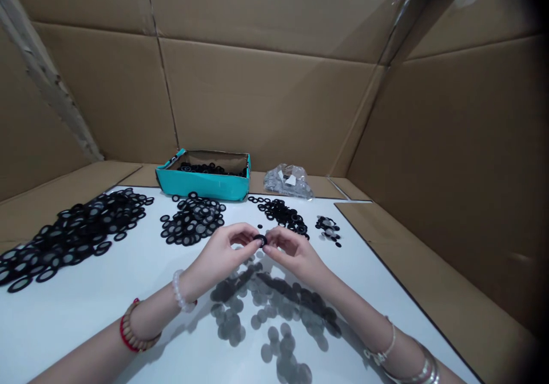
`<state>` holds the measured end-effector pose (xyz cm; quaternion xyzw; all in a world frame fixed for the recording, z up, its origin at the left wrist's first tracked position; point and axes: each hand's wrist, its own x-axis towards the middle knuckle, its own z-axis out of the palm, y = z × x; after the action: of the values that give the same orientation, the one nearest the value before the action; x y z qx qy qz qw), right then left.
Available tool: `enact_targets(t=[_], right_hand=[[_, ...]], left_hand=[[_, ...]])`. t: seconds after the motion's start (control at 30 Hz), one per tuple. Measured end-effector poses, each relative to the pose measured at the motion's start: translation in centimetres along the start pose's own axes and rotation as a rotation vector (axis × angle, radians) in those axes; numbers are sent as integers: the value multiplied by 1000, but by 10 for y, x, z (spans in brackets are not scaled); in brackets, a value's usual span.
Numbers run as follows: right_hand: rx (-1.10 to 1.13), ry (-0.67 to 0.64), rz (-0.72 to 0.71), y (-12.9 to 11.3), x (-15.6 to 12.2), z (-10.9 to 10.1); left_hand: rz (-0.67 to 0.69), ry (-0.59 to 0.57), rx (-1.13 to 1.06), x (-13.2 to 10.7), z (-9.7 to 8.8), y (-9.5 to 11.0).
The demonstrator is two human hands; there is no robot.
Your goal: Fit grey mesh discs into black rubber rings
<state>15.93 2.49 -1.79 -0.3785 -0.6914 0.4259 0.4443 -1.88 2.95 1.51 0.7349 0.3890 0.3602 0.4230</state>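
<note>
My left hand and my right hand meet over the middle of the white table. Both pinch one small black ring between their fingertips. Directly below the hands lies a spread of grey mesh discs. Bead bracelets sit on my left wrist, metal bangles on my right.
A large heap of black rings with mesh lies at the left, a smaller one ahead of my left hand. Plain black rings and a small mixed pile lie at the right. A teal box, a plastic bag and cardboard walls stand behind.
</note>
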Motion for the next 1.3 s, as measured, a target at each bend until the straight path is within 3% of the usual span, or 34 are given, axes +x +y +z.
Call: enact_targets(t=[0.13,0.33,0.47,0.53,0.7,0.83,0.9,1.1,1.3], right_hand=[[-55,15,-4,2,-1,3],[-6,-5,18,6,0,1],[87,-5,72,5,1,-1],[112,2,98,3,2,-1],[230,-94,131,-1,2,-2],[241,-91,131,-3,2,-3],[211,-56,143,-4,2,-3],[127,-17,144,-5,3,-2],[-177,-34,-51,-3,0,1]], left_hand=[[29,28,6,-2,2,0],[-167,-67,-152,1,-1,3],[-169,-76,-134,3,-2,3],[-52,-33,-33,3,-2,0],[476,183,373,1,-9,-13],[652,177,538,-1,-11,-19],[581,136,458,-1,-8,-15],[55,43,-82,0,3,-5],[-36,88,-154,2,9,-15]])
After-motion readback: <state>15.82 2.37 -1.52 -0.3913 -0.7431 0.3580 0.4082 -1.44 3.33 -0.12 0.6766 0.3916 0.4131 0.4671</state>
